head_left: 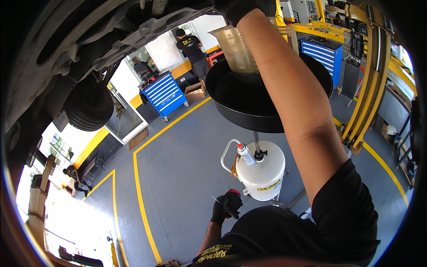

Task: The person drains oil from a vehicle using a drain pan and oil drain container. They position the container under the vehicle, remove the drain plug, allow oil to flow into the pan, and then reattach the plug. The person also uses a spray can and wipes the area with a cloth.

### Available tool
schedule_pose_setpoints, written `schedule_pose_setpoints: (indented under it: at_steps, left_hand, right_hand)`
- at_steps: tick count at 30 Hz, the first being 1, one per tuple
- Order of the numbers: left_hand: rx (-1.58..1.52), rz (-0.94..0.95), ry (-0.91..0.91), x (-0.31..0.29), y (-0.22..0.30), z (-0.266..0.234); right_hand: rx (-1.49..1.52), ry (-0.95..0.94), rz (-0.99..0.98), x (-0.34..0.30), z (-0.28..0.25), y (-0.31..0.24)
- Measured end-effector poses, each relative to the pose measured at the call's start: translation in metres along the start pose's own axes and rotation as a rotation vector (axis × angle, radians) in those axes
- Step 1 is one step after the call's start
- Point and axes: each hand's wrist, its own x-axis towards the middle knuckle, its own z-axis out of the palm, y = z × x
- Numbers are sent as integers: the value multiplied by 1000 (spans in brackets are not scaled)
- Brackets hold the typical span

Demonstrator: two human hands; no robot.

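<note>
My right hand (242, 10), in a black glove, is raised to the underside of a vehicle (120, 26) at the top edge; its fingers are hidden. Below it, a cloudy, yellowish plastic container (238, 51) sits over a wide black drain pan (249, 118). My forearm crosses in front of both. Low in front of my body, my left hand (220, 210), also gloved, is closed around a hand tool with a thin metal shaft (215, 198). Its exact kind is unclear. Something red and black shows beside those fingers.
The pan stands on a pole above a white round oil drainer tank (262, 173). A spray can (245, 154) rests on the tank. Blue tool cabinets (164, 95) and a person in black (190, 49) are farther back. A yellow lift post (367, 84) rises at right; a tire (89, 104) hangs left.
</note>
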Motion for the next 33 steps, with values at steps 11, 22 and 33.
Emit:
schedule_pose_setpoints:
  at_steps: [11, 22, 33]
  left_hand:
    - [134, 39, 5, -10, 10, 2]
    - [173, -14, 47, -14, 11, 5]
    - [155, 55, 58, -21, 9, 9]
  right_hand:
    - [-112, -275, 16, -5, -3, -5]
    - [71, 162, 3, -7, 13, -2]
    - [-258, 32, -148, -6, 7, 12]
